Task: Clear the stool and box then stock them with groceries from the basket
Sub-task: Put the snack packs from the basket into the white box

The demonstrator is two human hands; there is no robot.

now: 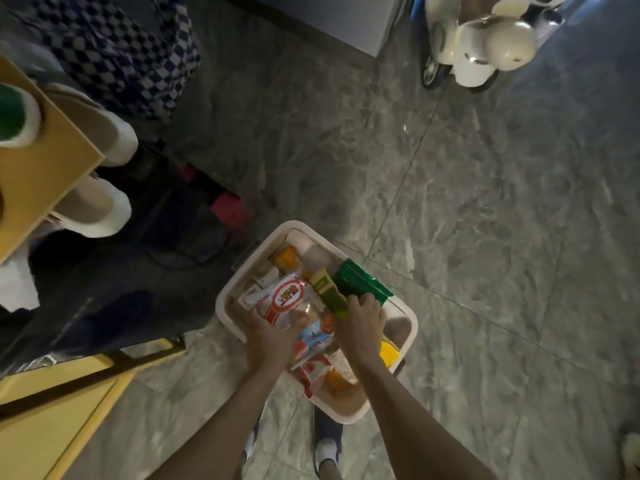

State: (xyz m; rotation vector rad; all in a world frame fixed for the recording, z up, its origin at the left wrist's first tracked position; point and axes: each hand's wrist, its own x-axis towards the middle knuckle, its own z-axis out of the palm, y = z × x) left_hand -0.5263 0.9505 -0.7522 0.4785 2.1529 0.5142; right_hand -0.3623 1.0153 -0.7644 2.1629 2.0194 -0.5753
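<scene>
A beige plastic basket (242,271) stands on the floor in front of my feet, full of packaged groceries. My left hand (268,336) grips a clear snack bag with a red-and-white round label (289,299) near the basket's left side. My right hand (363,318) closes on a yellow-green box (327,289), with a green foil packet (360,282) right beside it. Red-and-white sachets (311,370) and a yellow pack (389,355) lie lower in the basket. The stool is not clearly in view.
A yellow-brown board or box top (45,168) with a green-and-white round object (14,116) sits at the left. A yellow frame (52,410) lies at bottom left. Dark cables and a pink block (228,209) lie beyond the basket. A white ride-on toy (481,46) stands far right.
</scene>
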